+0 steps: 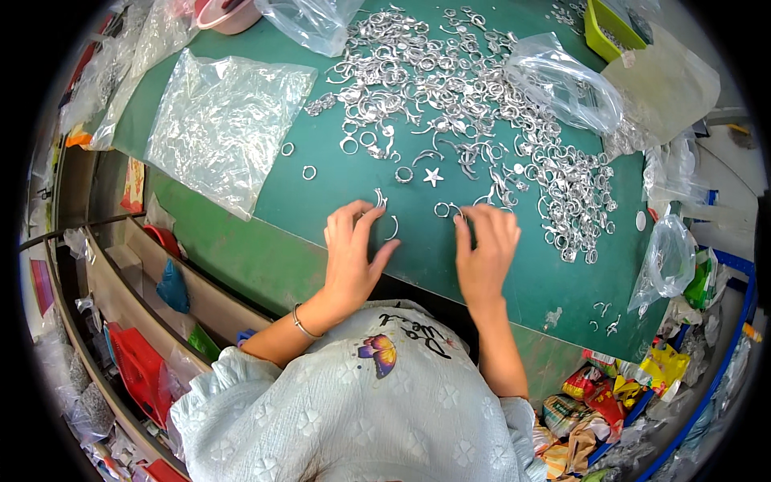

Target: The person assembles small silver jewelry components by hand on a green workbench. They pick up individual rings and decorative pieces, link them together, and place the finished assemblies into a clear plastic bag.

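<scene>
My left hand point(352, 251) is over the green table near its front edge, thumb and forefinger apart. Between them lies an open, curved silver ring point(393, 228), and a small silver piece point(381, 197) sits just beyond the forefinger tip. My right hand point(488, 245) is closed, its thumb and forefinger pinching a silver ring point(455, 210). Another round ring point(441, 210) lies just left of those fingertips. A silver starfish-shaped piece point(433, 176) and a round ring point(404, 174) are on the table beyond my hands.
A large pile of silver rings point(450, 88) spreads across the far and right table point(337, 181). A flat clear plastic bag point(225, 120) lies at left. More plastic bags point(562, 80) and a yellow-green bin point(610, 32) are at far right. Dividered drawers point(152, 313) stand at lower left.
</scene>
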